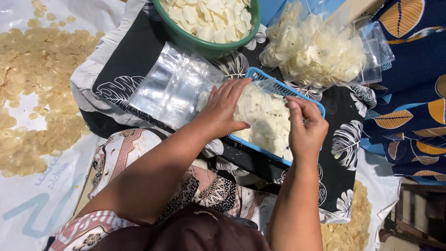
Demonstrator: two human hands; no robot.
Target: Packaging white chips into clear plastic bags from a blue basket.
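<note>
Left hand (226,110) flat, fingers together, pressing a clear bag (260,109) of white chips over the blue tray (255,73). Right hand (304,125) pinching the bag's near edge. Long axis running diagonally away to the left; empty bags (169,86) just left.

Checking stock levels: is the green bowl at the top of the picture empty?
No, the green bowl is filled nearly to its rim with pale white chips.
</note>
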